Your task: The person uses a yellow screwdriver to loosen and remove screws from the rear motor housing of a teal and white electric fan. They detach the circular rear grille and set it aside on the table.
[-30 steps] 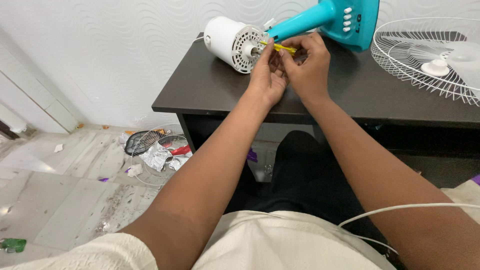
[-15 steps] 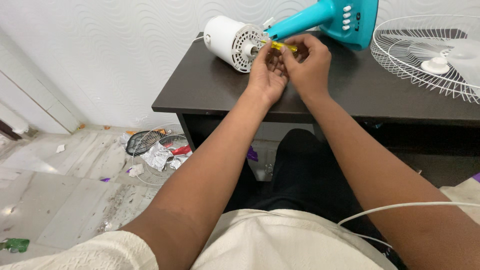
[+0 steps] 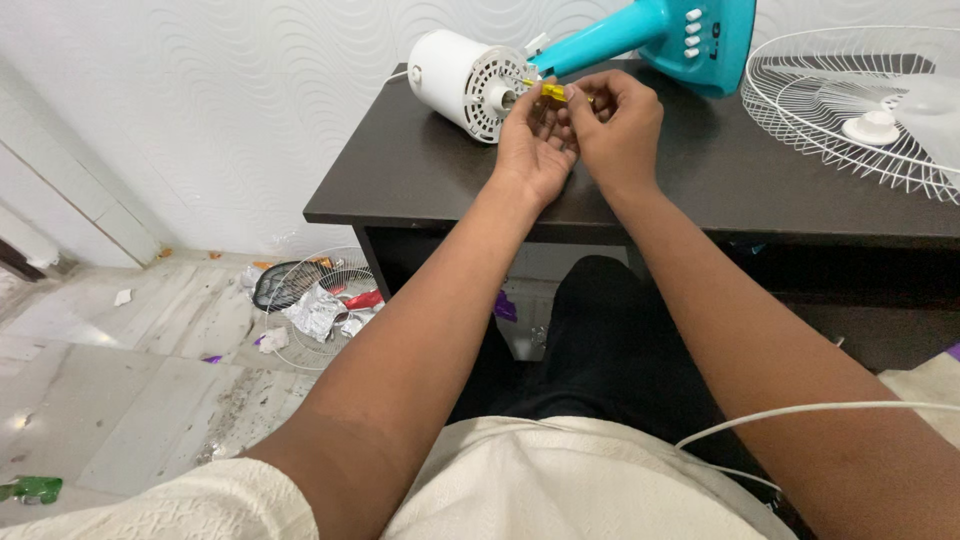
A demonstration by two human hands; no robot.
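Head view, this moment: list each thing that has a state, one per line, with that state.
Left hand: fingertips on the yellow screwdriver beside the motor's face.
Right hand: closed on the yellow screwdriver.
White fan motor: lying on its side on the dark table, guard and blade off.
Teal fan stand: tipped over, attached to the motor.
White wire guard: detached, lying flat on the table.
Second wire guard: on the floor, holding scraps.

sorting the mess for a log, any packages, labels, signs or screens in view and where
Silver foil wrapper: crumpled, in the wire guard on the floor.
Red wrapper: small, beside the foil one.
Green wrapper: crumpled, on the floor at far left.
Dark printed mark: small, on the teal fan base, beside its white buttons.
No signs or screens.
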